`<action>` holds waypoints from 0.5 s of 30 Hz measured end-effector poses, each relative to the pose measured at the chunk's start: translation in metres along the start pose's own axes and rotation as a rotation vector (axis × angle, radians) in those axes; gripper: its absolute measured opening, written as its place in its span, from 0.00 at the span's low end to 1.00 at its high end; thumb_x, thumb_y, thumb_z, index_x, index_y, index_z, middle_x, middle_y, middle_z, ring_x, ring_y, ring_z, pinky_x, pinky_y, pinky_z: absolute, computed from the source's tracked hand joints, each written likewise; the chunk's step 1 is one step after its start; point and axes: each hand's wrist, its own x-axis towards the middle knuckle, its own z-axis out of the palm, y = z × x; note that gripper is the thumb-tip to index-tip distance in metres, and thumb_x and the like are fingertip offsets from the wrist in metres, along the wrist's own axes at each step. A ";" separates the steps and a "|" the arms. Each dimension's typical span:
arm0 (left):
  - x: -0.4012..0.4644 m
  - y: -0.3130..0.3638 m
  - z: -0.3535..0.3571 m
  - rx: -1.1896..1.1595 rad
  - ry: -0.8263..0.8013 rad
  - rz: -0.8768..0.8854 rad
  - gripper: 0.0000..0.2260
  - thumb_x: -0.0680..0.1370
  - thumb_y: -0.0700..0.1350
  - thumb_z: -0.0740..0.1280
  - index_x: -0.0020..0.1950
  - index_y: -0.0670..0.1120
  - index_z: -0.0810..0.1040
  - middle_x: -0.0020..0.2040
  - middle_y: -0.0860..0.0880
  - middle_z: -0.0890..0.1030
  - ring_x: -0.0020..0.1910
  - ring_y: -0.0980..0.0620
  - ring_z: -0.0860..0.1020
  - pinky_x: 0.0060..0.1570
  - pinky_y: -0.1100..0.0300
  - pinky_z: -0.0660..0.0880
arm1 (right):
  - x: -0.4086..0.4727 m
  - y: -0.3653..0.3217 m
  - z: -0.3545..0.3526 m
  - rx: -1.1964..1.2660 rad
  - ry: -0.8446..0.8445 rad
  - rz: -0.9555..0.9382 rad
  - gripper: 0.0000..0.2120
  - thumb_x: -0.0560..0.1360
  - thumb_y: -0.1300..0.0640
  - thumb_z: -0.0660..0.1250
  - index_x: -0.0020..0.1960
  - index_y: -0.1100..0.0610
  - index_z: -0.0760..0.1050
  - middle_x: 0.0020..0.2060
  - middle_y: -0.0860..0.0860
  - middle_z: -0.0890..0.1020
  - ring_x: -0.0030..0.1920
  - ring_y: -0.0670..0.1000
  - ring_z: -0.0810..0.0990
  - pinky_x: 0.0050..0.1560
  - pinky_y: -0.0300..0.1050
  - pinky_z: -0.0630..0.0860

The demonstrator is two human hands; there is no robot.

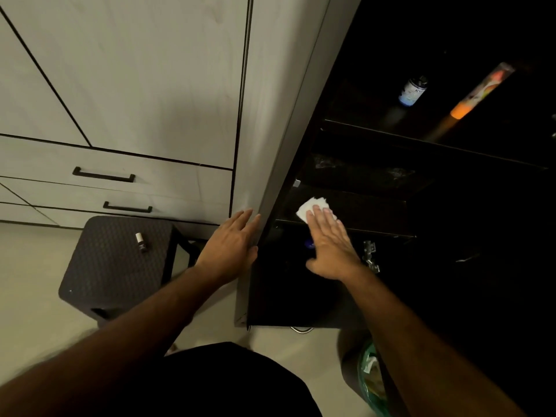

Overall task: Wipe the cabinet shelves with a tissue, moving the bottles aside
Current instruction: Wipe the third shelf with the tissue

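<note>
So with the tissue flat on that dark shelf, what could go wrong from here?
The right hand presses the tissue near the shelf's front edge; a sweep outward could drop it. The shelf above looks dusty and may get skipped in the dark. Higher up, the bottle and tall can still stand on their shelf and could tip when moved. The left hand rests on the cabinet edge.

Most of the tissue (311, 205) lies hidden under the right hand (331, 242), only its far corner showing. The cabinet (288, 152) interior is too dark to make out beyond the shelf edges, and the blue bottle (413, 91) label is blurred. A small blue thing (309, 244) under the right hand cannot be identified.
</note>
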 end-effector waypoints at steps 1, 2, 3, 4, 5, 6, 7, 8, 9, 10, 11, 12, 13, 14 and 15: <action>-0.001 0.000 0.001 0.004 0.005 -0.007 0.31 0.80 0.49 0.62 0.79 0.50 0.49 0.80 0.48 0.50 0.79 0.49 0.48 0.75 0.53 0.47 | 0.003 0.008 -0.004 -0.004 -0.011 0.045 0.55 0.69 0.51 0.71 0.79 0.53 0.34 0.78 0.51 0.33 0.77 0.51 0.31 0.77 0.50 0.36; -0.002 0.001 0.002 0.008 0.009 -0.011 0.31 0.80 0.49 0.61 0.79 0.50 0.49 0.80 0.48 0.50 0.79 0.49 0.48 0.75 0.54 0.47 | 0.010 0.012 -0.007 -0.003 -0.025 0.083 0.55 0.68 0.51 0.71 0.79 0.54 0.33 0.78 0.52 0.33 0.77 0.52 0.31 0.77 0.51 0.36; -0.004 0.002 0.003 0.009 0.012 -0.014 0.31 0.80 0.49 0.61 0.79 0.50 0.49 0.80 0.47 0.50 0.79 0.49 0.48 0.74 0.55 0.46 | 0.018 0.011 -0.011 0.000 -0.038 0.112 0.56 0.68 0.51 0.72 0.79 0.54 0.33 0.78 0.53 0.33 0.77 0.54 0.31 0.77 0.51 0.37; -0.004 0.004 0.003 0.008 0.019 -0.016 0.31 0.80 0.49 0.61 0.79 0.50 0.49 0.80 0.47 0.50 0.79 0.49 0.48 0.74 0.55 0.46 | 0.027 0.006 -0.013 0.003 -0.041 0.133 0.56 0.68 0.51 0.72 0.79 0.55 0.33 0.78 0.54 0.33 0.77 0.55 0.31 0.77 0.52 0.37; -0.005 0.004 0.003 0.006 0.025 -0.018 0.31 0.81 0.49 0.61 0.79 0.50 0.49 0.80 0.47 0.50 0.79 0.49 0.48 0.74 0.56 0.46 | 0.036 -0.002 -0.015 0.010 -0.039 0.150 0.57 0.67 0.51 0.72 0.79 0.56 0.33 0.78 0.55 0.33 0.77 0.56 0.31 0.77 0.53 0.38; -0.006 0.006 0.003 0.007 0.029 -0.019 0.31 0.81 0.49 0.61 0.80 0.50 0.49 0.80 0.47 0.50 0.79 0.49 0.49 0.74 0.56 0.46 | 0.043 -0.009 -0.015 0.023 -0.033 0.161 0.57 0.67 0.51 0.72 0.79 0.56 0.34 0.78 0.56 0.33 0.77 0.57 0.31 0.77 0.54 0.38; -0.006 0.007 0.002 0.006 0.030 -0.018 0.31 0.81 0.50 0.61 0.80 0.50 0.50 0.80 0.47 0.51 0.79 0.49 0.49 0.74 0.56 0.47 | 0.049 -0.017 -0.017 0.039 -0.025 0.172 0.57 0.67 0.51 0.73 0.79 0.57 0.34 0.78 0.56 0.34 0.77 0.58 0.31 0.77 0.55 0.38; -0.006 0.008 0.002 0.004 0.033 -0.016 0.31 0.81 0.50 0.61 0.79 0.49 0.50 0.80 0.47 0.52 0.78 0.49 0.50 0.74 0.55 0.48 | 0.053 -0.023 -0.018 0.051 -0.013 0.183 0.57 0.67 0.51 0.73 0.79 0.58 0.35 0.78 0.57 0.35 0.77 0.59 0.32 0.77 0.55 0.38; -0.006 0.009 0.002 0.000 0.039 -0.015 0.31 0.80 0.50 0.62 0.79 0.49 0.51 0.80 0.47 0.52 0.78 0.49 0.50 0.75 0.54 0.49 | 0.056 -0.027 -0.019 0.058 -0.001 0.196 0.56 0.67 0.51 0.73 0.79 0.58 0.35 0.78 0.58 0.35 0.77 0.59 0.33 0.77 0.55 0.38; -0.006 0.010 0.001 -0.004 0.044 -0.015 0.31 0.80 0.51 0.62 0.79 0.49 0.51 0.80 0.47 0.53 0.78 0.49 0.51 0.75 0.54 0.50 | 0.058 -0.031 -0.019 0.064 0.006 0.205 0.56 0.67 0.51 0.73 0.79 0.58 0.36 0.78 0.58 0.36 0.77 0.60 0.33 0.77 0.55 0.38; -0.006 0.011 0.001 -0.007 0.047 -0.015 0.31 0.80 0.51 0.62 0.79 0.49 0.51 0.80 0.46 0.53 0.78 0.49 0.51 0.75 0.53 0.51 | 0.058 -0.033 -0.020 0.071 0.007 0.211 0.56 0.67 0.51 0.73 0.79 0.58 0.36 0.78 0.59 0.36 0.77 0.60 0.33 0.77 0.55 0.38; -0.006 0.012 0.000 -0.011 0.050 -0.018 0.31 0.80 0.51 0.62 0.79 0.49 0.51 0.80 0.46 0.53 0.78 0.49 0.51 0.75 0.53 0.51 | 0.058 -0.034 -0.020 0.077 0.006 0.210 0.56 0.67 0.51 0.73 0.79 0.58 0.36 0.78 0.59 0.36 0.77 0.60 0.33 0.77 0.55 0.38; -0.006 0.013 0.000 -0.016 0.056 -0.022 0.31 0.80 0.51 0.62 0.79 0.49 0.52 0.80 0.46 0.54 0.78 0.48 0.52 0.75 0.53 0.51 | 0.057 -0.035 -0.020 0.078 0.004 0.204 0.56 0.67 0.51 0.73 0.79 0.59 0.36 0.78 0.59 0.36 0.77 0.60 0.34 0.77 0.55 0.38; -0.006 0.013 0.000 -0.021 0.058 -0.026 0.31 0.80 0.51 0.62 0.79 0.48 0.52 0.79 0.46 0.54 0.78 0.48 0.52 0.75 0.53 0.51 | 0.057 -0.035 -0.019 0.075 0.002 0.196 0.56 0.67 0.51 0.73 0.79 0.59 0.36 0.78 0.59 0.36 0.77 0.60 0.34 0.77 0.55 0.38; -0.007 0.013 -0.001 -0.024 0.059 -0.030 0.31 0.80 0.51 0.62 0.79 0.48 0.52 0.79 0.46 0.54 0.78 0.48 0.52 0.76 0.52 0.52 | 0.057 -0.037 -0.019 0.067 0.003 0.185 0.56 0.67 0.52 0.73 0.79 0.59 0.36 0.78 0.59 0.37 0.77 0.60 0.34 0.77 0.56 0.39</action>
